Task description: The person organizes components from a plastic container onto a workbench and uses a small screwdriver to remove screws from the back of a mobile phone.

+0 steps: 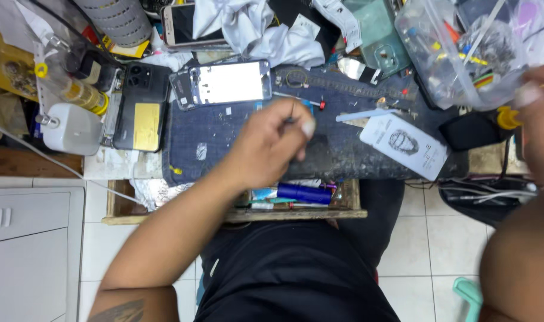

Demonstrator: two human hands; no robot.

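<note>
One thin dark tool (pixel 291 114) sat pinched in my left hand (pixel 271 145) over the denim mat (pixel 236 128), just short of the stripped phone frame (pixel 230 82) at the mat's far edge, which I judged still unassembled, while beyond it my blurred right hand (pixel 537 98) gripped the clear bag (pixel 463 48).

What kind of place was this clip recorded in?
Most likely a small phone repair bench. A stripped phone frame lies on the worn work mat, several phones sit around it, and the left hand pinches a thin tool.
</note>
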